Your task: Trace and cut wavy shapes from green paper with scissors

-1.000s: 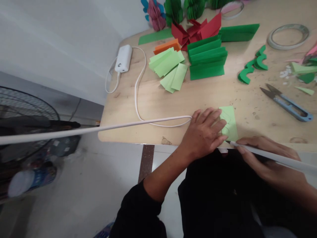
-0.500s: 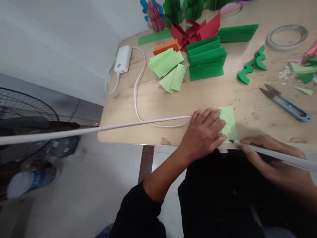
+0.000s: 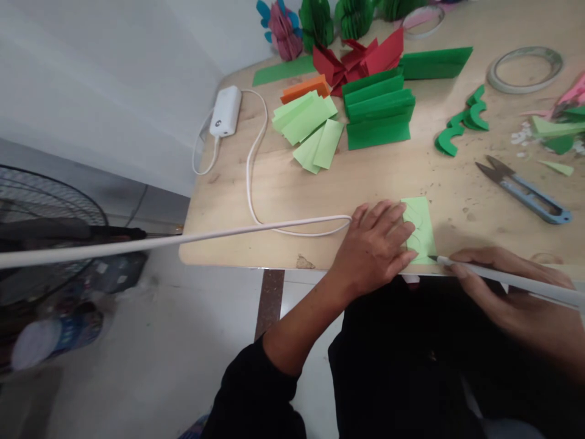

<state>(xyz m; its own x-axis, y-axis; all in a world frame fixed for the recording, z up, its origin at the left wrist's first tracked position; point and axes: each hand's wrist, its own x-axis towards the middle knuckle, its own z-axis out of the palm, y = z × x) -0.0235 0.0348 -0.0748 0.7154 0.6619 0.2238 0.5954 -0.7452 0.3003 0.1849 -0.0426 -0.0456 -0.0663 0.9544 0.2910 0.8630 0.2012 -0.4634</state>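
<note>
A light green piece of paper (image 3: 421, 228) lies at the table's front edge, with thin curved lines drawn on it. My left hand (image 3: 375, 241) rests flat with fingers stretched out, its fingertips pressing on the paper's left side. In my right hand (image 3: 512, 283) is a white pencil (image 3: 516, 279), pinched between thumb and fingers. The pencil's dark tip touches or hovers just over the paper's lower right corner; I cannot tell which.
Thread snips (image 3: 525, 190) and curved green cutouts (image 3: 461, 125) lie to the right. Folded green paper (image 3: 379, 116), light green strips (image 3: 306, 119) and red paper (image 3: 361, 58) are farther back. A white cable (image 3: 256, 227) from a power bank (image 3: 226, 111) crosses the left side.
The pencil tip has moved slightly right along the paper's bottom edge, and my right hand went with it. My left hand stays in place on the paper.
</note>
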